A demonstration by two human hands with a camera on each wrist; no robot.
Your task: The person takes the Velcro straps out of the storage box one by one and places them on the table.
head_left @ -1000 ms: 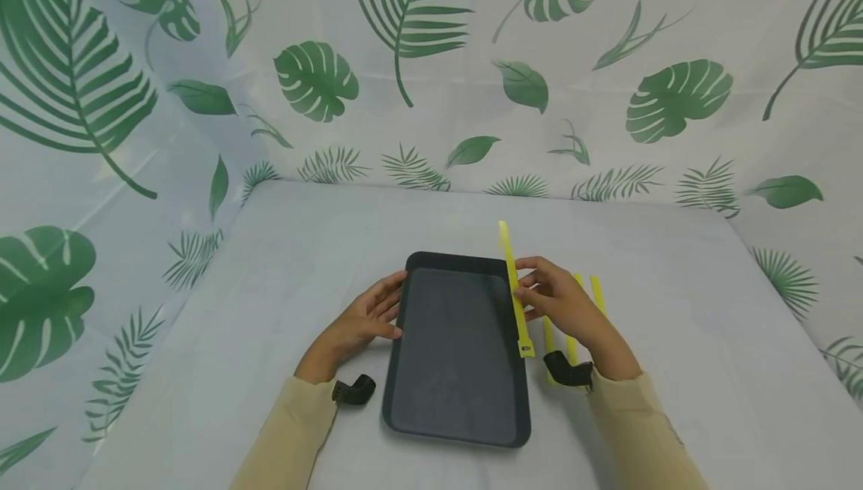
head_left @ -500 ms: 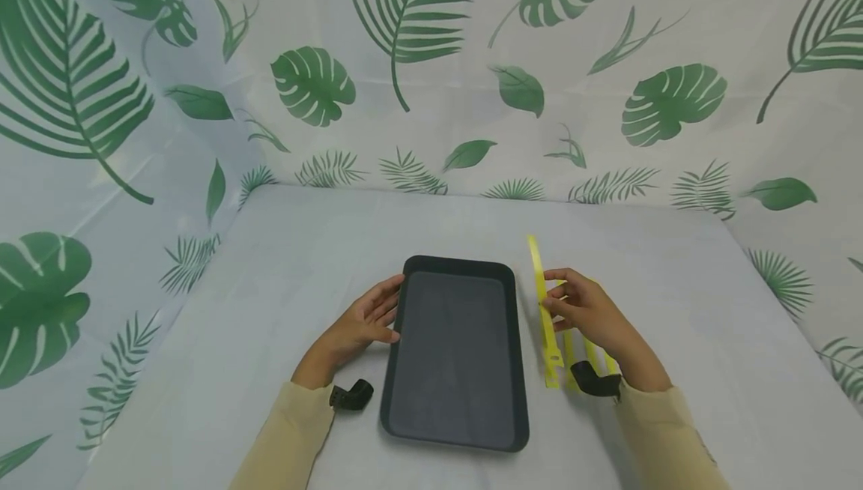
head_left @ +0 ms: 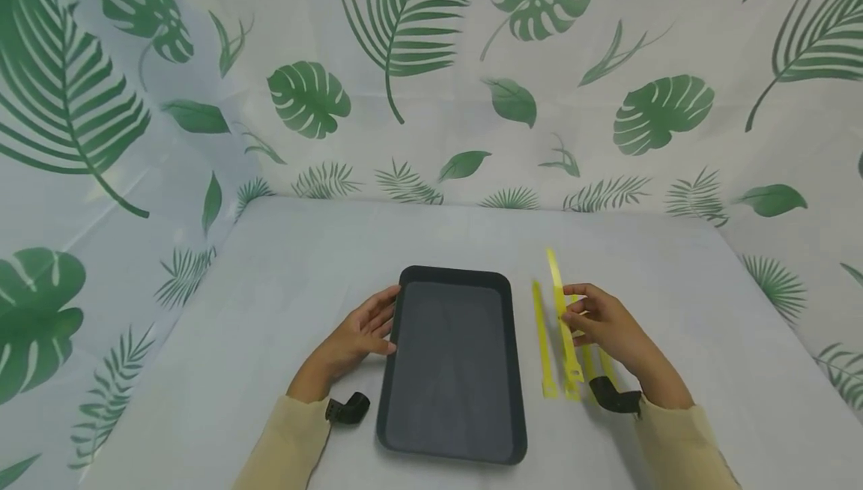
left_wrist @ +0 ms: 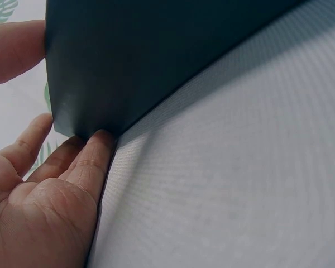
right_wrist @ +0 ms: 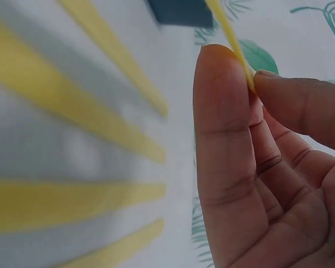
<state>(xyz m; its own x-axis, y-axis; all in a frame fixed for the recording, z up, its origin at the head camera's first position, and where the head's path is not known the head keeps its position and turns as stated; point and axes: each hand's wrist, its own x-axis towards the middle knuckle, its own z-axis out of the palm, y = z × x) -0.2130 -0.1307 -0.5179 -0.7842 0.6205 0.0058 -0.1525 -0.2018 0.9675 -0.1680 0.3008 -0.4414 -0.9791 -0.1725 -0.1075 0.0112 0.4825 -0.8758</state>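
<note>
My left hand (head_left: 353, 336) rests on the left side of a dark grey rectangular tray (head_left: 450, 374), its fingers loosely extended. In the left wrist view, fingertips (left_wrist: 100, 137) touch the tray's outer wall near the tabletop, and the thumb lies higher against that wall. To the right of the tray, my right hand (head_left: 607, 329) pinches a yellow cable strap (head_left: 571, 359) with a slotted end. The right wrist view has that strap edge-on between thumb and forefinger. Held above the table, it overlaps other yellow straps (head_left: 542, 348) that lie side by side below, partly hidden by the hand.
A pale cloth covers the table (head_left: 323, 243). White sheeting with green leaf prints (head_left: 431, 100) rises behind it and along both sides. Each wrist carries a small black camera mount (head_left: 615, 395).
My right hand has moved right with its strap, from over the tray's right rim to above the lying straps. My left hand stays at the tray. The head view has tilted slightly.
</note>
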